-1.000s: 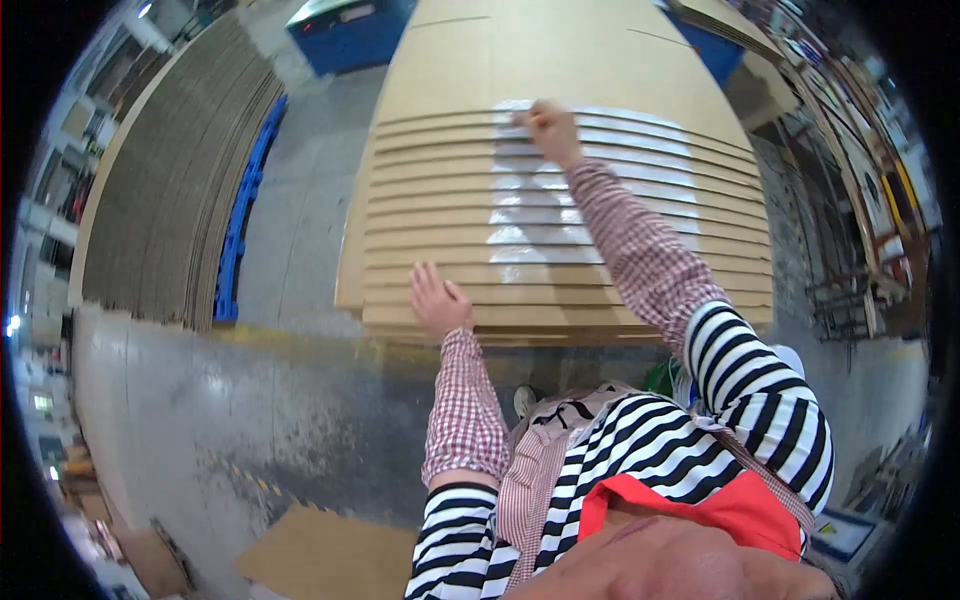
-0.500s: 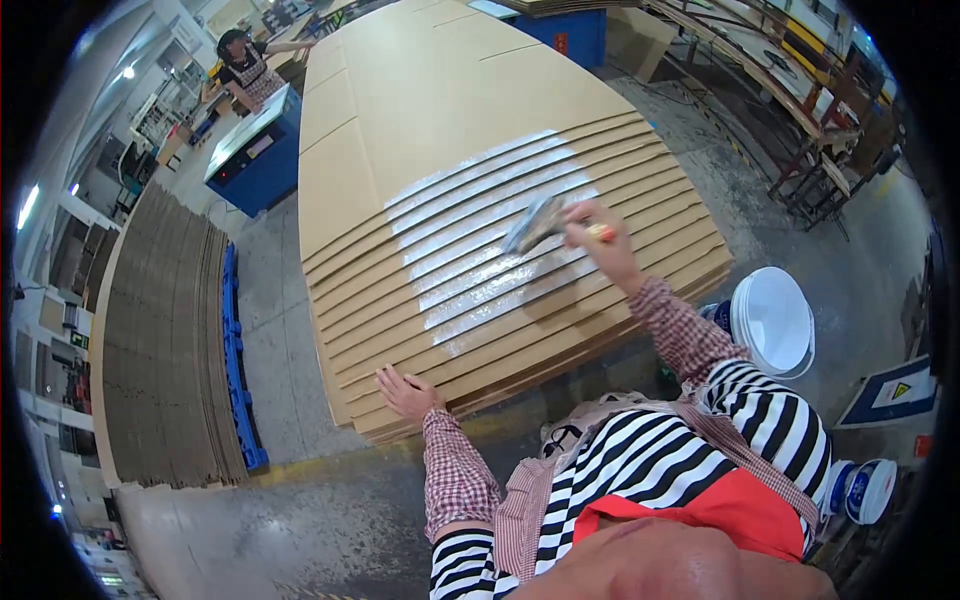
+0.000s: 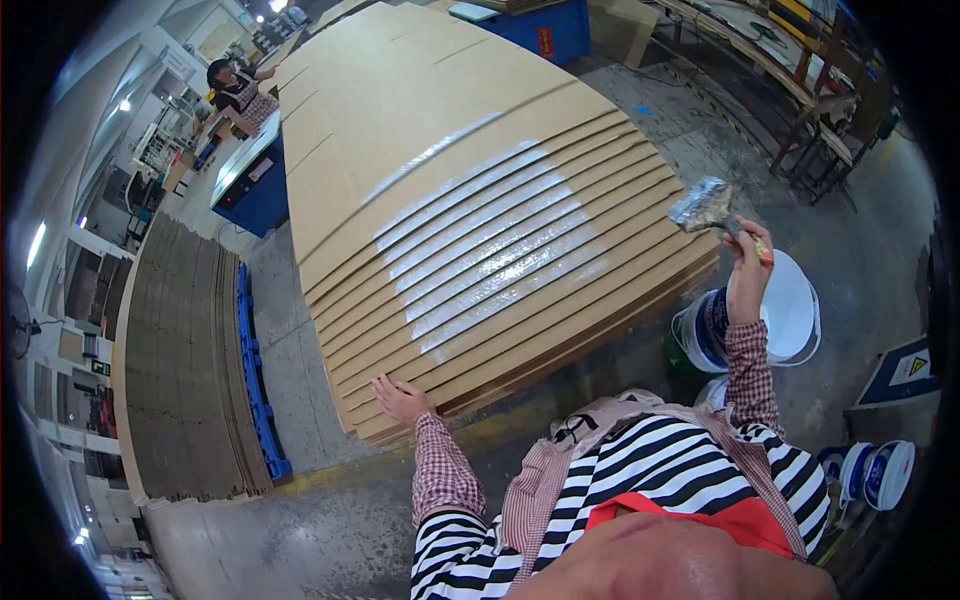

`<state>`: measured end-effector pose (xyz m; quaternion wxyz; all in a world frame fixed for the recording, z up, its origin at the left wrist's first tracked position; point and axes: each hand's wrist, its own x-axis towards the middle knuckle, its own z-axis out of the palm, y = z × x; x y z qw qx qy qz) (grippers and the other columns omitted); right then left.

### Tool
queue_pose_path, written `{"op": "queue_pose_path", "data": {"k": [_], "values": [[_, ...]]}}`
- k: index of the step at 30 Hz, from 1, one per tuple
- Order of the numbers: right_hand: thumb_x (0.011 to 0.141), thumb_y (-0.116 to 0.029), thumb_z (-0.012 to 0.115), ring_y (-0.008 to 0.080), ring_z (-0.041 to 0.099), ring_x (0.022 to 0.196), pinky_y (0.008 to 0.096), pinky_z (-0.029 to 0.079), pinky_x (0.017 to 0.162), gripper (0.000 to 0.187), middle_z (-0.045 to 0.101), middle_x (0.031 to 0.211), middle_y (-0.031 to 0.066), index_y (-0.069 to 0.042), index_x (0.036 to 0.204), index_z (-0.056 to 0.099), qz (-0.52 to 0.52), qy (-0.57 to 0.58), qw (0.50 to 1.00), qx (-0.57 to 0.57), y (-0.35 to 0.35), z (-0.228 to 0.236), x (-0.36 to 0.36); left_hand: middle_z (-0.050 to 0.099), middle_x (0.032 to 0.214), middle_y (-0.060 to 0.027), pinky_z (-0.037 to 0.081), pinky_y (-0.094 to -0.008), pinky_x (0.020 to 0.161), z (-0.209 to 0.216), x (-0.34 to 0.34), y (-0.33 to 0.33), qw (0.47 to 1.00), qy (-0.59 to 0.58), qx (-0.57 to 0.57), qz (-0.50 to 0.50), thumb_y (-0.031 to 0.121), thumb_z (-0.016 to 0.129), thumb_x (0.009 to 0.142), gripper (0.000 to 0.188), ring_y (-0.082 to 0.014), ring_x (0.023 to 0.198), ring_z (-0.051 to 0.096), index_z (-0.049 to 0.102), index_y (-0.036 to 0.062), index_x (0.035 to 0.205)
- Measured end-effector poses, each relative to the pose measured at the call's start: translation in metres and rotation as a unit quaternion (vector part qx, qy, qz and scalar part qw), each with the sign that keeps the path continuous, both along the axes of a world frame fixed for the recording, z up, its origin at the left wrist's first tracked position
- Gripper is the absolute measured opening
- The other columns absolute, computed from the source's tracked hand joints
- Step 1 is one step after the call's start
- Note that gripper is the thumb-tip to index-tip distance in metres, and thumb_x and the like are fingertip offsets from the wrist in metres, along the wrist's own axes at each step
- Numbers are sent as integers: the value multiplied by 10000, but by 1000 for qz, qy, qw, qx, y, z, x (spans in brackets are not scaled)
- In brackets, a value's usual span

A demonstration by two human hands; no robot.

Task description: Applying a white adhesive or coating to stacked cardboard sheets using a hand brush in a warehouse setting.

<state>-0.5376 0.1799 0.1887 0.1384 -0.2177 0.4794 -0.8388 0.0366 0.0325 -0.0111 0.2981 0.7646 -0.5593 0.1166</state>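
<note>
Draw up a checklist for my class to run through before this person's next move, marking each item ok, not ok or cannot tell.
1. Brush gripped by its handle in the right hand: ok.
2. Left hand resting flat near the edge of the stack: ok.
3. Cardboard sheets fanned so that their edges step back in rows: ok.
4. Glossy white coating reaching both ends of the rows: not ok; bare cardboard shows on either side.
5. White bucket beside the stack uncovered: ok.
6. Enough left in the bucket: cannot tell; its bottom is not clearly visible.
</note>
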Motion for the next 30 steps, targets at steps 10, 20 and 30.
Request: {"op": "queue_pose_path", "data": {"k": [10, 20, 30], "values": [[943, -62, 475, 181, 616, 899, 281, 510, 807, 198, 584, 1159, 142, 8, 1113, 550, -140, 16, 989, 40, 112, 3, -54, 443, 1371, -157, 294, -447, 1059, -7, 4, -5, 999, -33, -8, -13, 177, 435, 902, 391, -314, 1291, 382, 473, 67, 1275], [961, -84, 459, 164, 587, 906, 278, 509, 808, 174, 573, 1151, 139, 19, 1072, 545, -293, -7, 953, 74, 224, -29, -80, 425, 1374, -165, 316, -448, 1033, -8, 4, -6, 999, -47, 3, -10, 234, 384, 947, 382, -316, 1282, 384, 460, 50, 1273], [920, -87, 537, 167, 573, 997, 276, 507, 802, 169, 585, 1122, 104, -24, 1075, 557, -430, -20, 884, 184, 324, -74, -55, 485, 1296, -206, 360, -454, 992, -19, 13, -12, 994, -104, 17, -14, 263, 353, 965, 409, -347, 1211, 449, 466, 22, 1276]]}}
